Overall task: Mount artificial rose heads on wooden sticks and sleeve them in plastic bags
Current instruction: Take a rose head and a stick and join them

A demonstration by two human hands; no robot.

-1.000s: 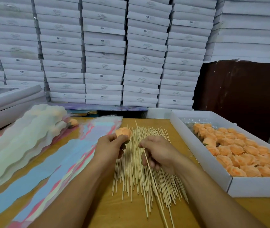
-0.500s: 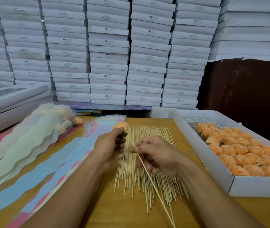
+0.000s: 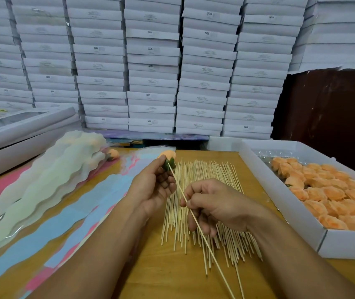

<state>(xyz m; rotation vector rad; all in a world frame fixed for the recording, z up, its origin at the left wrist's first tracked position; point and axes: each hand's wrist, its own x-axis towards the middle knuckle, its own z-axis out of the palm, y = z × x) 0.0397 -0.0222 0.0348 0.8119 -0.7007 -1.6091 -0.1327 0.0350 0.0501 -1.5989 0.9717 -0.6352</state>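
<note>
Rose head (image 3: pixel 168 156) pinched by left hand (image 3: pixel 154 186), stick (image 3: pixel 196 221) by right hand (image 3: pixel 213 205), over wooden table (image 3: pixel 168 277).

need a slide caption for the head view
Left hand holds a rose head while the right hand feeds a stick into its base.

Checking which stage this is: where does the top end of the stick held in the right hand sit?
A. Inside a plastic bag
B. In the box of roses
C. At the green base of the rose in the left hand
C: the stick pinched by the right hand runs up to the green base of the rose held by the left hand.
</note>
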